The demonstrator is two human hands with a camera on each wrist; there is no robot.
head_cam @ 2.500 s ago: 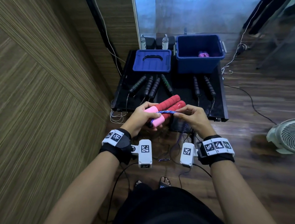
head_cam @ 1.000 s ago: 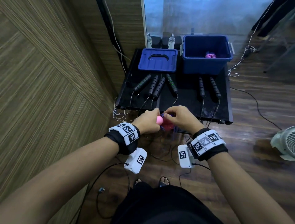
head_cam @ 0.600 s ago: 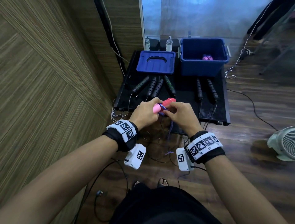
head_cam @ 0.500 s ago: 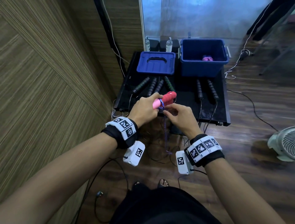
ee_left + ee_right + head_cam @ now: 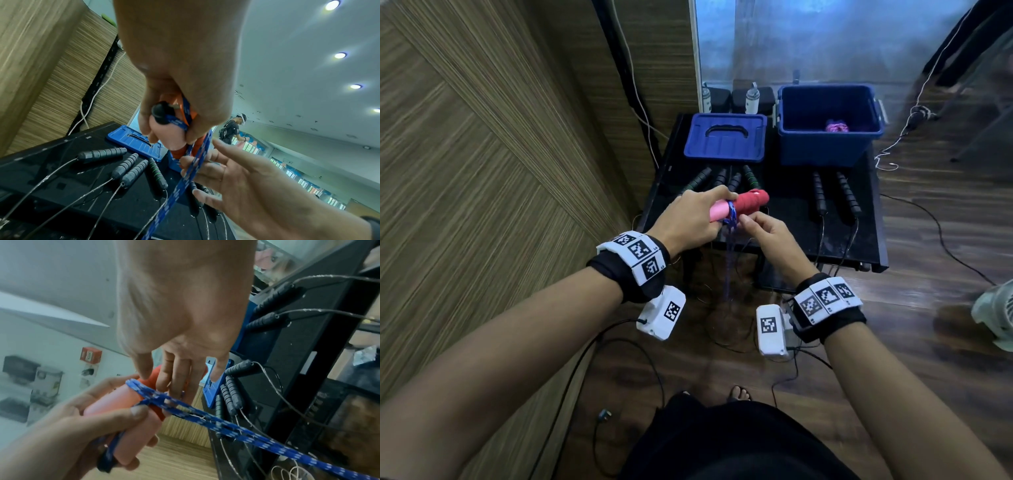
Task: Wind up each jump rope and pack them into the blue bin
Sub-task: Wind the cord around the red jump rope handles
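Note:
My left hand (image 5: 695, 219) grips a pair of pink and red jump-rope handles (image 5: 746, 204) held side by side above the black table's near edge. Blue rope (image 5: 730, 215) is looped around them, and its tail (image 5: 727, 270) hangs straight down toward the floor. My right hand (image 5: 760, 228) is just right of the loop, its straight fingers (image 5: 205, 164) touching the rope under the handles. The blue bin (image 5: 828, 150) stands open at the table's far right with a wound pink rope (image 5: 837, 126) inside.
The bin's blue lid (image 5: 726, 137) lies at the far left of the black table (image 5: 791, 212). Several black rope handles (image 5: 722, 181) (image 5: 835, 195) lie in front of lid and bin, cords trailing off the near edge. A wood wall is left, a fan (image 5: 996, 318) right.
Both hands have risen from below the table edge to above it. The handles now point right and away, with the blue rope looped around them and its tail hanging.

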